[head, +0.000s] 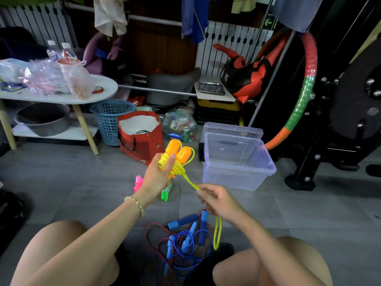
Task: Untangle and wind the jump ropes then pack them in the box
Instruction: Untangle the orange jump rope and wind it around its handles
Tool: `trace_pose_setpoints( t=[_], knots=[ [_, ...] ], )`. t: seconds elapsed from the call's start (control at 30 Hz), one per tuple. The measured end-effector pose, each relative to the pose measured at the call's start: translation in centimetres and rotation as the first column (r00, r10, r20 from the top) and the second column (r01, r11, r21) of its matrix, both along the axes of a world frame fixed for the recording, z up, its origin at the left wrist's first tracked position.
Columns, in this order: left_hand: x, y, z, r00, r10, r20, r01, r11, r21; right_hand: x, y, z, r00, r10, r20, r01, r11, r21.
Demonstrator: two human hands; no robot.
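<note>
My left hand (158, 174) grips the two orange handles (178, 150) of a yellow jump rope (179, 168), with several turns of cord wound round them. My right hand (218, 201) pinches the free yellow cord, and a loop of it hangs below the hand. A tangle of blue and red ropes (183, 240) with blue handles lies on the floor between my knees. A wound pink rope (138, 183) and one with green handles (166, 194) lie on the floor behind my left hand. The clear plastic box (237, 162) stands open to the right, holding nothing I can see.
A red paper bag (140, 135) and a blue mesh basket (110, 118) stand beyond the hands. A white oval table (61, 96) with plastic bags is at the left. A hula hoop (303, 93) and black gym equipment (350, 120) fill the right side.
</note>
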State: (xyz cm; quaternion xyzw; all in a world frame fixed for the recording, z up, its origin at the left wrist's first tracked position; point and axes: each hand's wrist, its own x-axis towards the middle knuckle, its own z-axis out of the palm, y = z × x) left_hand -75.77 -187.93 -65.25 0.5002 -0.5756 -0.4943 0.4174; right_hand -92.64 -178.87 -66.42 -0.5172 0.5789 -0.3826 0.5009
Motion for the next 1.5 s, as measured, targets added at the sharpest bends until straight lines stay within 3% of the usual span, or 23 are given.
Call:
trace_pose_setpoints(
  t=[0.1, 0.17, 0.23, 0.37, 0.47, 0.67, 0.77, 0.87, 1.0, 1.1, 1.17, 1.3, 1.5],
  knots=[
    [0.7, 0.1, 0.2, 0.966, -0.084, 0.243, 0.115, 0.987, -0.115, -0.8, -0.3, 1.9, 0.986, -0.013, -0.167, -0.001, 0.997, -0.083],
    [1.1, 0.2, 0.0, 0.860, -0.189, 0.473, 0.273, 0.955, -0.115, -1.2, -0.7, 3.2, 0.968, -0.011, -0.250, -0.028, 0.988, -0.154],
    [1.3, 0.3, -0.1, 0.754, -0.273, 0.598, 0.397, 0.914, -0.084, -1.6, -1.2, 4.3, 0.952, -0.015, -0.305, -0.052, 0.976, -0.212],
    [1.3, 0.5, 0.6, 0.655, -0.459, 0.600, 0.583, 0.812, -0.015, -1.8, -2.3, 5.6, 0.948, 0.027, -0.318, -0.107, 0.966, -0.237],
    [0.7, 0.6, 1.2, 0.548, -0.465, 0.695, 0.633, 0.774, 0.018, -1.0, -2.8, 5.7, 0.936, 0.124, -0.330, -0.198, 0.959, -0.203],
    [0.3, 1.0, 2.3, 0.435, -0.508, 0.743, 0.701, 0.709, 0.075, -0.6, -3.7, 6.6, 0.924, 0.247, -0.293, -0.311, 0.929, -0.199],
    [0.4, 1.6, 2.3, 0.425, -0.518, 0.742, 0.725, 0.686, 0.064, -1.0, -3.9, 6.8, 0.904, 0.307, -0.297, -0.363, 0.919, -0.155],
    [0.7, 2.0, 2.4, 0.479, -0.578, 0.660, 0.743, 0.667, 0.045, -1.3, -4.0, 6.4, 0.906, 0.341, -0.250, -0.375, 0.922, -0.101],
    [0.9, 2.4, 2.4, 0.577, -0.697, 0.426, 0.761, 0.648, 0.032, -1.6, -3.4, 5.5, 0.957, 0.275, -0.093, -0.275, 0.961, 0.011],
    [1.3, 2.3, 2.5, 0.702, -0.697, 0.143, 0.699, 0.714, 0.048, -1.0, -2.5, 4.4, 0.986, 0.128, 0.107, -0.136, 0.988, 0.069],
    [1.6, 2.0, 2.3, 0.763, -0.638, 0.105, 0.632, 0.770, 0.088, 0.0, -2.1, 3.8, 0.992, -0.002, 0.126, -0.006, 0.998, 0.067],
    [0.9, 2.2, 1.4, 0.883, -0.468, -0.039, 0.464, 0.854, 0.235, 1.6, -1.8, 2.6, 0.987, -0.057, 0.149, 0.068, 0.995, -0.067],
    [-0.8, 2.2, 0.7, 0.927, -0.220, -0.304, 0.328, 0.867, 0.374, 2.5, -2.2, -0.3, 0.952, -0.298, -0.076, 0.237, 0.868, -0.436]
  ],
)
